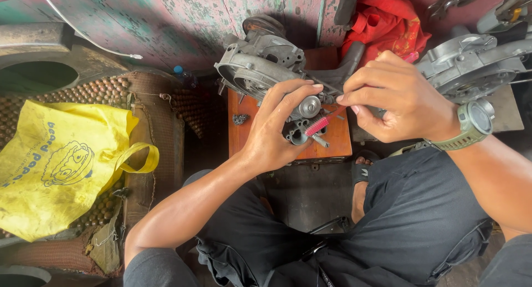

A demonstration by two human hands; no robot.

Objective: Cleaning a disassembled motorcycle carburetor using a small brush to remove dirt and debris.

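My left hand point(276, 126) grips a small grey metal engine part point(302, 120) with round bores, held above a low wooden stool point(338, 143). My right hand point(390, 98) holds a pink toothbrush point(317, 126) whose bristle head rests against that part; the handle's pink end point(411, 57) sticks out behind my fingers. A green wristwatch point(474, 123) sits on my right wrist. A large grey engine casing point(255, 65) lies on the stool just beyond my hands.
A second grey casing point(471, 59) lies at the right. A red cloth point(388, 23) hangs on the painted wall. A yellow bag point(61, 165) rests on a beaded seat mat at left. My knees in dark trousers fill the foreground.
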